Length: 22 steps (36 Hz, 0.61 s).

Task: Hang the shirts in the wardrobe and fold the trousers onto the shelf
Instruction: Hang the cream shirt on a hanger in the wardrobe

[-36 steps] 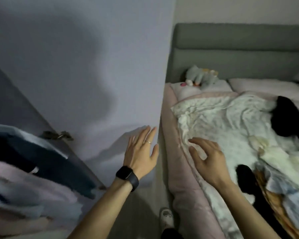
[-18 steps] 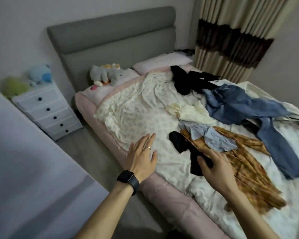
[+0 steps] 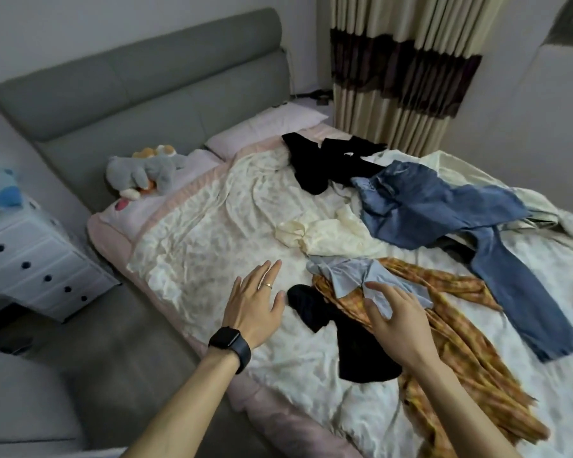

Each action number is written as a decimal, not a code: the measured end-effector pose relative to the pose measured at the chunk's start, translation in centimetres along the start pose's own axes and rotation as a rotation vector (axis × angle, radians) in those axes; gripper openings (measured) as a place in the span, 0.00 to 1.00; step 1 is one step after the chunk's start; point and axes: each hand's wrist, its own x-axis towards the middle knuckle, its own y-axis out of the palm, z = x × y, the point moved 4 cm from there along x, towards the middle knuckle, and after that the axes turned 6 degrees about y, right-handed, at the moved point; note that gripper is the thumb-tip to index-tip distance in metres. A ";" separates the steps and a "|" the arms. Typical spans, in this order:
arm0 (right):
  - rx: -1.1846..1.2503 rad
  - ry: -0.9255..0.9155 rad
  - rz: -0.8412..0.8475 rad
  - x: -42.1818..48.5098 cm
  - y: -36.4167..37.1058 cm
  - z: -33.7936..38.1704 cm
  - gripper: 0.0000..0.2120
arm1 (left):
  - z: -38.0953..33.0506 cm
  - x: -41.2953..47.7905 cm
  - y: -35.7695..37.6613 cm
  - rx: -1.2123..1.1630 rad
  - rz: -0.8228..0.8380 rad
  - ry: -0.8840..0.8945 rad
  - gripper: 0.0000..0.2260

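Note:
Clothes lie scattered on the bed [image 3: 212,246]. Blue jeans [image 3: 444,213] sprawl at the right, a cream garment [image 3: 328,236] sits mid-bed, and a black garment [image 3: 328,163] lies near the pillows. Closer to me are a light blue shirt [image 3: 348,276], an orange plaid garment [image 3: 460,352] and a black piece [image 3: 354,352]. My left hand [image 3: 255,305], with a watch and a ring, hovers open over the bare quilt. Over the light blue shirt and the plaid garment my right hand [image 3: 397,322] is spread, holding nothing.
A grey padded headboard [image 3: 146,87] backs the bed, with a plush toy [image 3: 146,173] and a pillow [image 3: 268,127] below it. A white chest of drawers [image 3: 30,266] stands at the left. Striped curtains [image 3: 401,67] hang behind the bed. Grey floor [image 3: 96,358] runs along the bedside.
The view has swung from the wardrobe door and stacked clothes to the bed. Both hands have stayed open, and the right one has come over the light blue shirt.

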 end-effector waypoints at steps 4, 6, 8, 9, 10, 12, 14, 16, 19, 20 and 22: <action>-0.011 0.009 0.044 5.1 1.4 0.3 0.14 | 1.6 3.6 0.8 -0.011 0.026 -0.041 0.26; -0.025 0.001 0.063 7.6 2.7 0.6 0.15 | 3.0 5.3 1.2 -0.004 0.047 -0.053 0.26; -0.045 0.021 0.099 10.4 4.6 1.0 0.15 | 5.0 7.4 1.9 0.011 0.068 -0.068 0.26; -0.063 0.028 0.123 11.9 5.6 1.3 0.16 | 6.1 8.7 2.3 0.018 0.075 -0.073 0.26; -0.081 0.036 0.146 13.2 6.5 1.6 0.16 | 7.1 9.8 2.6 0.028 0.083 -0.082 0.26; -0.126 0.042 0.182 16.3 9.0 2.1 0.17 | 9.7 12.9 3.6 0.044 0.113 -0.095 0.26; -0.189 0.041 0.217 18.5 11.3 2.6 0.18 | 11.9 15.5 4.6 0.063 0.165 -0.098 0.26; -0.241 0.054 0.255 21.1 14.2 2.9 0.19 | 14.5 18.6 6.0 0.060 0.207 -0.109 0.26; -0.296 0.103 0.328 25.2 18.3 2.9 0.20 | 18.1 23.0 8.6 0.057 0.273 -0.124 0.26; -0.306 0.127 0.357 26.8 19.6 2.7 0.20 | 19.2 24.3 9.6 0.057 0.288 -0.125 0.26; -0.336 0.186 0.406 30.1 22.7 1.9 0.21 | 21.7 26.7 12.3 0.054 0.334 -0.126 0.25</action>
